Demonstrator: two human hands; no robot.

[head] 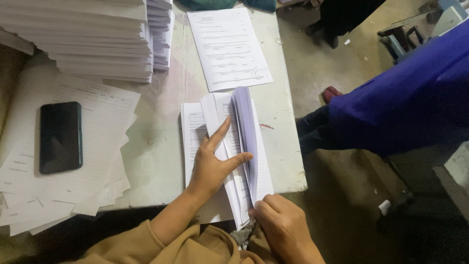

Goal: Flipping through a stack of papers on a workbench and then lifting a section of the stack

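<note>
A thick bundle of printed white sheets (246,132) lies near the table's right edge, its pages fanned upward. My left hand (213,159) rests flat on the turned pages, index finger pointing away and thumb pressed against the standing pages. My right hand (281,222) pinches the bundle's near corner at the table's front edge. Both forearms wear tan sleeves.
A single printed sheet (229,46) lies beyond the bundle. Tall paper stacks (93,39) fill the far left. A black phone (60,137) rests on loose forms (93,161) at left. A person in blue clothing (405,98) stands at right beside the table edge (293,161).
</note>
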